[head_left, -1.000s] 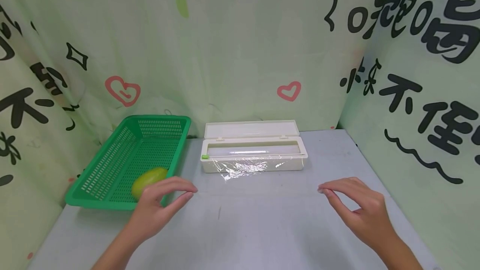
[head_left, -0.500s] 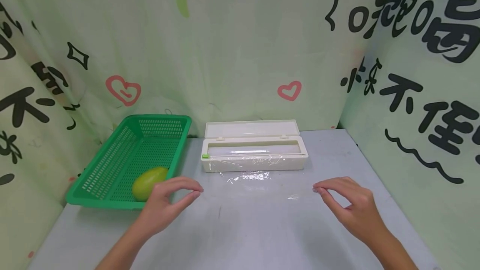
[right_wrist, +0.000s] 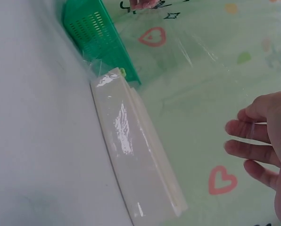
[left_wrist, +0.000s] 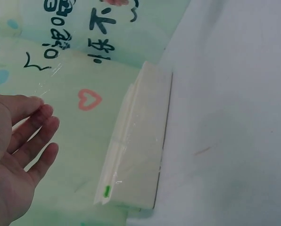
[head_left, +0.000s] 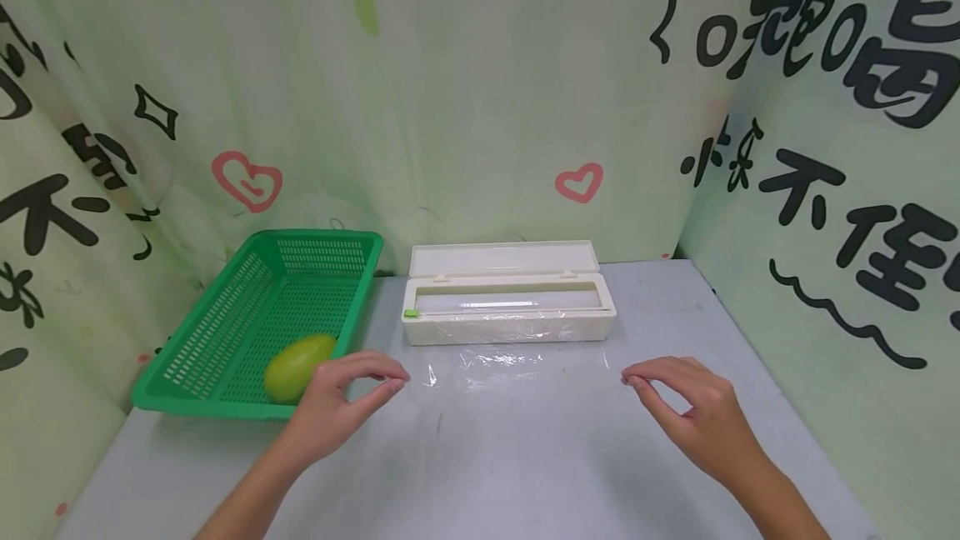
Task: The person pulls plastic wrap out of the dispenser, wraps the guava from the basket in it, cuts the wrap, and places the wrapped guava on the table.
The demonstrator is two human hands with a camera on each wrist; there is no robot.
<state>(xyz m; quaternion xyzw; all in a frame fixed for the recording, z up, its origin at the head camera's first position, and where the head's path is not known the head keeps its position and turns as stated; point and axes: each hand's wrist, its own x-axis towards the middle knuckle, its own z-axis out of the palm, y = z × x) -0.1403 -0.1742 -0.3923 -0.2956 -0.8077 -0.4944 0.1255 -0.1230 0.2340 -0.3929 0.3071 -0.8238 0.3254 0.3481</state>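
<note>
Film point(head_left: 501, 359) spans left hand point(head_left: 330, 408) to right hand point(head_left: 708, 419) — edges barely visible.

Soft light, glints on clear film point(head_left: 500, 359), faint shadows on table point(head_left: 487, 465), dimmer wrist views

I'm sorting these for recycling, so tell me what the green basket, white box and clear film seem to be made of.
Green basket: probably molded plastic, low sheen; even color, regular perforations.
White box: likely rigid plastic, smooth; uniform surface, clean edges.
Clear film: apparently thin plastic wrap, glossy; see-through, with bright wrinkled glints.
</note>
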